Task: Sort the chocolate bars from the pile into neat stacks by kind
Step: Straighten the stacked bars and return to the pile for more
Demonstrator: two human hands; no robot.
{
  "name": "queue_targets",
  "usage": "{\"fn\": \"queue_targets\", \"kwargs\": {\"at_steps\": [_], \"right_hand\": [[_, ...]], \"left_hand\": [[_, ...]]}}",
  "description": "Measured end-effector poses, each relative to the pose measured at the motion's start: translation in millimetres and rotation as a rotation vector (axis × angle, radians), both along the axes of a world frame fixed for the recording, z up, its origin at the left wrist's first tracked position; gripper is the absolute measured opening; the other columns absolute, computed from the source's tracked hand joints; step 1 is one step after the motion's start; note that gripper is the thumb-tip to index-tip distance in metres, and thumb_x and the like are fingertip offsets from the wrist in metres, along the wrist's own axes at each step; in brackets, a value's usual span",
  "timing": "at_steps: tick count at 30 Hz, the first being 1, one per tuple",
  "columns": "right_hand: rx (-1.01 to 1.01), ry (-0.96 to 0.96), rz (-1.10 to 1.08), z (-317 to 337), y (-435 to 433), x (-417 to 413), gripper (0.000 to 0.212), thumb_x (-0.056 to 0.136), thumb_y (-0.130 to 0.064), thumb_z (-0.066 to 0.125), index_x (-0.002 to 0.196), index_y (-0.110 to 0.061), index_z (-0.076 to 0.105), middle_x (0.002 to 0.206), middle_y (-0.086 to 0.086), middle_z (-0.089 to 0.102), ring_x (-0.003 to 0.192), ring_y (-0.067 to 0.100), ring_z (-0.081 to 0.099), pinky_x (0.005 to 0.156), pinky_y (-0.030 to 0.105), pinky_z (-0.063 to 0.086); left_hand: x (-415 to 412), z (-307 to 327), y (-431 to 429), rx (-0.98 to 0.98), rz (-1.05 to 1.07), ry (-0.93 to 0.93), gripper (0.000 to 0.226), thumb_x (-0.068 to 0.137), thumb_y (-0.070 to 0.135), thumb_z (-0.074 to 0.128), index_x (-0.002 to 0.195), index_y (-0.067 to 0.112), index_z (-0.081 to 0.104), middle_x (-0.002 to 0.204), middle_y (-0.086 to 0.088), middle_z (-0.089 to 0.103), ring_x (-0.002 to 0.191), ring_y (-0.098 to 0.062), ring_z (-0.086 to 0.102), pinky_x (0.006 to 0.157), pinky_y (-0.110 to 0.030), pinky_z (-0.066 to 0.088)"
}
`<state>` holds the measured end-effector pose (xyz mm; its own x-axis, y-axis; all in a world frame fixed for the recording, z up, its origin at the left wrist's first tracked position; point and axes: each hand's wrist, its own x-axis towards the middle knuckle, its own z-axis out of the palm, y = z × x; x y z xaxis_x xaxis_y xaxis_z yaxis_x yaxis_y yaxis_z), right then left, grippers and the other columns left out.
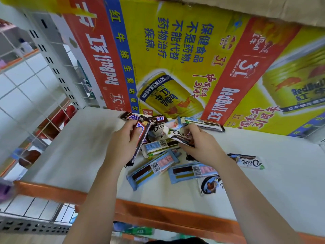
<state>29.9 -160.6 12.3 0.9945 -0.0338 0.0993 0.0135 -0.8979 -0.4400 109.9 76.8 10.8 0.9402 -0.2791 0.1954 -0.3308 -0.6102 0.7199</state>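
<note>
A pile of chocolate bars (158,148) lies on the white shelf (73,155). My left hand (123,143) grips a brown Snickers bar (141,136) that stands tilted on end over the pile. My right hand (200,143) pinches a white-and-brown Dove bar (179,135) at the pile's top. Two more Snickers bars (133,117) lie at the back. Several light-blue bars (151,169) lie face down toward the front. One Dove bar (246,160) lies apart at the right, another Dove bar (210,185) near the front edge.
A large Red Bull carton (175,59) stands along the back of the shelf. An orange strip (158,208) edges the shelf front. A white wire grid (35,85) closes the left side. Bare shelf surface lies left and far right of the pile.
</note>
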Motion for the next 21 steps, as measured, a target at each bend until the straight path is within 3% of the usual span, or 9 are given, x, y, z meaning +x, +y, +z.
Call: {"fn": "queue_targets", "kwargs": {"at_steps": [3,5,10,16,18,21], "right_hand": [[-0.029,0.026,-0.065,2.3,-3.9,-6.7,0.060,0.075,-0.055,0.067,0.124,-0.024,0.049,0.117,0.000,0.061,0.101,0.021,0.059,0.083,0.036,0.047],[-0.031,0.035,-0.087,1.8,-6.1,-13.6,0.067,0.076,-0.060,0.064,0.130,-0.023,0.051,0.119,0.001,0.060,0.107,0.022,0.057,0.091,0.041,0.045],[0.077,0.012,-0.126,0.2,-16.0,-37.4,0.039,0.092,-0.030,0.056,0.129,-0.018,0.055,0.108,0.006,0.062,0.101,0.023,0.058,0.090,0.040,0.044],[0.105,0.012,-0.202,1.8,-43.7,-81.3,0.030,0.088,-0.020,0.064,0.117,-0.013,0.063,0.099,0.000,0.060,0.093,0.018,0.058,0.074,0.021,0.034],[0.104,0.000,-0.240,3.5,-57.3,-100.2,0.024,0.086,-0.021,0.066,0.110,-0.017,0.066,0.092,-0.006,0.058,0.091,0.017,0.058,0.072,0.023,0.033],[0.127,-0.038,-0.337,5.8,-80.7,-134.2,0.021,0.083,-0.021,0.068,0.104,-0.020,0.067,0.097,-0.002,0.068,0.090,0.019,0.060,0.076,0.035,0.046]], "left_hand": [[-2.1,-0.4,-4.5,-0.027,-0.038,0.021,0.023,0.097,0.038,0.045,0.115,0.026,0.053,0.093,0.001,0.069,0.081,-0.021,0.065,0.066,-0.034,0.052],[-4.3,1.6,-8.8,-0.036,-0.070,0.027,0.025,0.096,0.039,0.044,0.116,0.026,0.054,0.099,0.000,0.069,0.086,-0.021,0.065,0.072,-0.038,0.054],[-13.1,8.6,-28.9,-0.014,-0.137,0.002,0.023,0.095,0.037,0.047,0.105,0.019,0.060,0.090,-0.002,0.069,0.080,-0.019,0.062,0.067,-0.035,0.050],[-38.0,15.9,-68.2,-0.012,-0.240,0.056,0.019,0.089,0.038,0.059,0.088,0.020,0.065,0.071,0.003,0.069,0.067,-0.014,0.065,0.065,-0.038,0.051],[-49.8,16.5,-84.4,-0.008,-0.285,0.080,0.016,0.083,0.036,0.066,0.084,0.020,0.066,0.068,0.003,0.071,0.065,-0.016,0.067,0.065,-0.040,0.053],[-70.5,18.8,-113.4,-0.014,-0.353,0.154,0.010,0.079,0.025,0.070,0.081,0.032,0.063,0.069,0.012,0.070,0.068,-0.014,0.068,0.068,-0.043,0.056]]}}
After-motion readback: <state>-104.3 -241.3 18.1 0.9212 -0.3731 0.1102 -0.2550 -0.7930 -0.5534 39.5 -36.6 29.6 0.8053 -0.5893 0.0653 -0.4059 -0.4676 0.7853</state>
